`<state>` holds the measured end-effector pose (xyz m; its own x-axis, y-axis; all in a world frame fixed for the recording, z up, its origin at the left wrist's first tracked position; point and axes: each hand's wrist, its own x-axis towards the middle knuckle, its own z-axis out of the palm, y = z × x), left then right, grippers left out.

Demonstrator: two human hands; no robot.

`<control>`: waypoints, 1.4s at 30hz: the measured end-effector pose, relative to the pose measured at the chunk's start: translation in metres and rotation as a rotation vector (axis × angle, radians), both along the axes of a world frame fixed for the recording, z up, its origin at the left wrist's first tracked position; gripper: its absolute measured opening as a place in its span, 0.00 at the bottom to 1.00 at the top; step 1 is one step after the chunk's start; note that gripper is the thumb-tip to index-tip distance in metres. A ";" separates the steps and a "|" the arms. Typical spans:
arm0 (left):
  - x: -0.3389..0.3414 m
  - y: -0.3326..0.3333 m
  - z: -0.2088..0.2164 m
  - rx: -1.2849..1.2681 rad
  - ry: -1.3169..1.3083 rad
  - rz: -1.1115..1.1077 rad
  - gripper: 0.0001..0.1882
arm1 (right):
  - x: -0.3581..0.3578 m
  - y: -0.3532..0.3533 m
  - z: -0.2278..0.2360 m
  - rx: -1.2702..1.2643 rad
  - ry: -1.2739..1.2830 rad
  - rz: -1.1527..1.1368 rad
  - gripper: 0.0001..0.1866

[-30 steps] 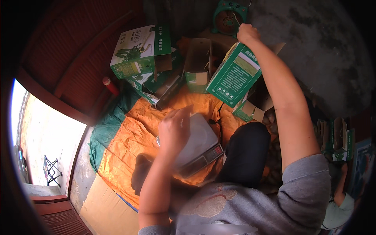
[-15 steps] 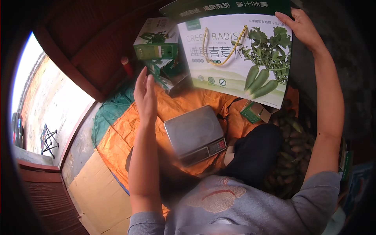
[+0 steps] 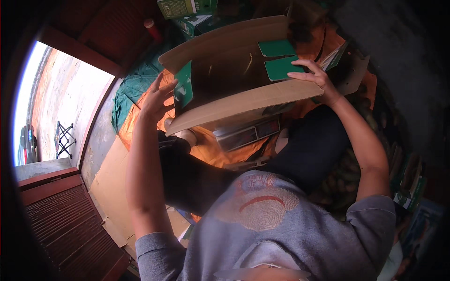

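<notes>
An open cardboard box (image 3: 243,100), brown inside with green end flaps, lies in front of me with its mouth facing me. It covers much of a grey weighing scale (image 3: 246,136), whose near edge shows below the box's near flap. My right hand (image 3: 318,83) grips the box's right end, thumb and forefinger at a green flap (image 3: 281,69). At the other end, my left hand (image 3: 157,98) is open, its fingers spread beside the left green flap (image 3: 184,84). Whether its fingertips touch the flap is unclear. The box's underside is hidden.
Orange sheeting (image 3: 206,150) lies under the scale, with green sheeting (image 3: 129,100) at the left. Printed cartons (image 3: 185,8) stand at the far side near a red bottle (image 3: 152,29). Flattened cardboard (image 3: 115,187) lies at my left; long produce (image 3: 340,187) is piled at my right.
The box has come down toward me and turned, so its inside now shows instead of its printed front. My left hand has moved left and down; my right hand has come lower and inward.
</notes>
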<state>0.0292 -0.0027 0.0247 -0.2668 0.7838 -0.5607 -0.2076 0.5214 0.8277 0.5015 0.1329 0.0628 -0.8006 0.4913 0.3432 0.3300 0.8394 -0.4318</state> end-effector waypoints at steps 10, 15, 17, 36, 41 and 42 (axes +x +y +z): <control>0.023 0.012 -0.040 -0.030 0.531 -0.259 0.19 | 0.069 -0.004 -0.006 -0.382 -0.297 -0.122 0.33; 0.026 0.020 -0.064 0.123 0.685 -0.447 0.20 | 0.150 0.024 0.000 -0.348 -0.057 -0.559 0.30; 0.062 0.024 -0.041 0.198 0.632 -0.444 0.18 | 0.204 0.035 -0.024 0.024 -0.064 -0.961 0.38; 0.062 0.033 -0.059 0.070 0.462 -0.382 0.21 | 0.301 0.075 -0.199 -0.816 0.249 -1.783 0.22; 0.054 0.024 -0.049 0.028 0.455 -0.363 0.18 | 0.268 0.089 -0.173 -0.847 0.153 -1.842 0.23; 0.062 0.032 -0.046 0.009 0.476 -0.397 0.16 | 0.289 0.092 -0.177 -0.771 0.017 -1.830 0.23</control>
<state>0.0913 0.0295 -0.0216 -0.1729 0.8789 -0.4446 0.3942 0.4754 0.7865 0.7903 0.2253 -0.1144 0.7407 0.5988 -0.3047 0.4205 -0.7669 -0.4849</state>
